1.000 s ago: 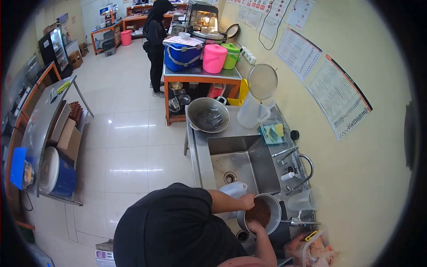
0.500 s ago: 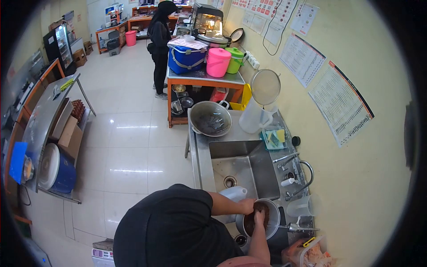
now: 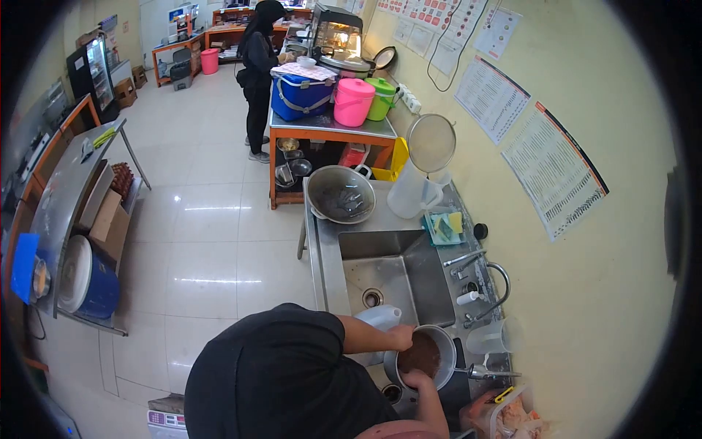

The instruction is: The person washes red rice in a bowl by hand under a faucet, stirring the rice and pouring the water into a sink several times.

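A round metal pot (image 3: 447,356) with reddish-brown contents (image 3: 420,354) sits tilted at the near end of the sink counter. My left hand (image 3: 401,337) is closed on its upper-left rim. At the lower rim, my right hand (image 3: 418,378) has its fingers curled over the edge, their tips partly hidden. A translucent plastic jug (image 3: 382,317) lies beside the pot, partly behind my left forearm. To the right of the pot is a metal long-handled tool (image 3: 482,372).
The steel sink (image 3: 395,274) has a curved faucet (image 3: 504,285) by the wall. A large pot (image 3: 341,194), clear pitcher (image 3: 409,194) and sponge tray (image 3: 444,227) stand beyond it. A tub of orange-pink pieces (image 3: 512,417) is nearby. A co-worker (image 3: 257,80) stands farther off.
My right hand has drawn back from the brown contents to the pot's lower rim. My left hand stays on the upper rim. The whole view has shifted slightly.
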Available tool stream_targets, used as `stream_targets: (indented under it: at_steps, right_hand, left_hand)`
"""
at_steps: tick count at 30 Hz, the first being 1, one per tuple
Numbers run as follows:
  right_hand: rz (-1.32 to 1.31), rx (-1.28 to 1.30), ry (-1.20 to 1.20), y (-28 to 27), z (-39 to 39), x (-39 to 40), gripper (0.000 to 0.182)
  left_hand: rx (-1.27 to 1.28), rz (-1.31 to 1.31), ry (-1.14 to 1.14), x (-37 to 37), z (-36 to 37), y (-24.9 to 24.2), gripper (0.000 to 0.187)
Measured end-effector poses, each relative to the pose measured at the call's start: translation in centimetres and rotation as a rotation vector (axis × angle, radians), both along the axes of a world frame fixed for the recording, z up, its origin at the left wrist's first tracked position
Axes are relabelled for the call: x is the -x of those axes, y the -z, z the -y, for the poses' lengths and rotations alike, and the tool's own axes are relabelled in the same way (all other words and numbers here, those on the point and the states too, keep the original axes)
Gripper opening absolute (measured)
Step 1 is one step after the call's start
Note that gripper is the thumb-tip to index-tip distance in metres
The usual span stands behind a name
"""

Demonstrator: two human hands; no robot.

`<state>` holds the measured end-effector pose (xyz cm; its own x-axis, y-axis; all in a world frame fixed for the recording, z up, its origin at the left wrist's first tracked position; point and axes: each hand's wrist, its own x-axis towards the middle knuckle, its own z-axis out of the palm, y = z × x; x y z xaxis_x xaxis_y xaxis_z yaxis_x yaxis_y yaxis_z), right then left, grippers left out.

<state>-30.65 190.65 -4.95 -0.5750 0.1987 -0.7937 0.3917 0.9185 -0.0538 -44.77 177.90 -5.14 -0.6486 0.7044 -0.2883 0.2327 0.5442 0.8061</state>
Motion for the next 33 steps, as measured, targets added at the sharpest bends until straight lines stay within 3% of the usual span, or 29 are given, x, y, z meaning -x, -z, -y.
stream_targets:
  at_steps: [1, 4, 7, 11, 13, 16, 19, 22, 25, 28, 31, 33]
  right_hand:
    - [0.051, -0.070, -0.049, 0.4, -0.7, -0.1, 0.062]
    - [-0.155, -0.194, 0.186, -2.4, -0.5, 0.2, 0.063]
    - [-0.468, -0.049, 0.405, 1.4, -1.5, 1.3, 0.060]
    - [-0.733, 0.165, 0.688, 4.1, -1.0, 3.9, 0.061]
    - [-0.790, 0.281, 0.721, 4.8, -0.3, 4.5, 0.060]
    - [-0.753, 0.469, 0.617, 4.6, 0.7, 4.3, 0.058]
    - [-0.570, 0.513, 0.326, 5.6, -0.2, 3.3, 0.056]
    - [-0.179, 0.297, 0.167, 0.3, 2.2, 1.7, 0.055]
    - [-0.069, 0.221, -0.074, 3.6, -1.3, -0.7, 0.061]
    - [0.174, -0.189, -0.102, 0.7, -0.8, -0.1, 0.064]
    - [-0.099, -0.345, -0.162, 0.7, -1.9, -0.3, 0.065]
    - [-0.336, -0.243, 0.070, 2.0, -2.3, 0.1, 0.065]
  left_hand:
    - [-0.003, 0.004, 0.000, 0.0, 0.1, -0.1, 0.041]
    - [0.007, 0.014, 0.003, 0.0, 0.6, -1.2, 0.041]
    - [0.041, 0.017, 0.016, -0.1, 1.1, -2.5, 0.041]
    - [0.019, -0.001, -0.010, -0.2, 0.8, -2.1, 0.041]
    - [0.006, -0.011, -0.031, -0.4, 1.2, -2.7, 0.041]
    - [0.008, -0.008, -0.045, -0.4, 1.2, -2.9, 0.040]
    - [0.039, 0.015, -0.052, -0.5, 0.8, -2.5, 0.040]
    - [0.040, 0.011, -0.067, -0.4, 0.7, -1.8, 0.040]
    - [0.012, 0.013, -0.046, -0.3, 0.7, -1.5, 0.041]
    - [-0.006, 0.002, -0.017, -0.2, 0.7, -1.2, 0.042]
    - [-0.027, -0.010, -0.010, 0.0, 0.6, -0.8, 0.043]
    - [-0.018, 0.007, -0.024, -0.1, 1.0, -1.7, 0.042]
